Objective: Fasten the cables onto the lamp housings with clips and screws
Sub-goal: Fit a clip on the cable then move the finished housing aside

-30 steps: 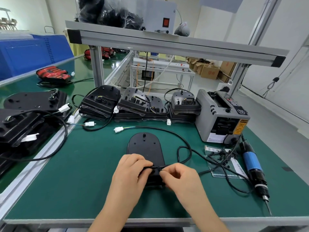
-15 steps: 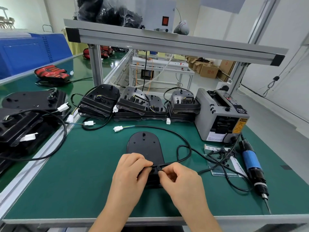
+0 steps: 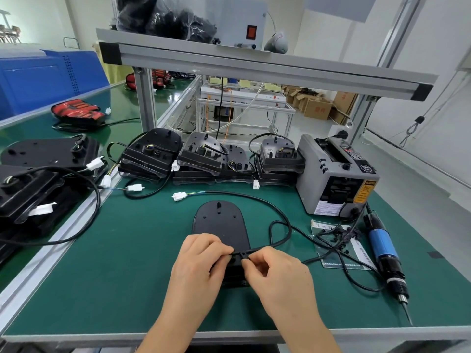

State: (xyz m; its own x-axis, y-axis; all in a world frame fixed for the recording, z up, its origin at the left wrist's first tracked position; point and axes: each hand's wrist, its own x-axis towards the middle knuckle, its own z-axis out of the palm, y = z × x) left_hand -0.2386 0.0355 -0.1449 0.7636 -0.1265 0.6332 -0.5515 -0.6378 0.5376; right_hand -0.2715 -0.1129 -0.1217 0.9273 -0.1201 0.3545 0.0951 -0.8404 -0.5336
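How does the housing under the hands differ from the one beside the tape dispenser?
The near housing lies flat, alone on the mat; the far housing tops a stack. The near cable is pinched by left hand and right hand; the far cable loops free. Both housings are black.

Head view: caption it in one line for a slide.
Left hand and right hand pinch a black cable over a lamp housing; electric screwdriver lies idle.

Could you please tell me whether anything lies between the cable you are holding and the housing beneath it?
Nothing visible does: the left hand and right hand pinch the cable, with a black clip, directly over the lamp housing.
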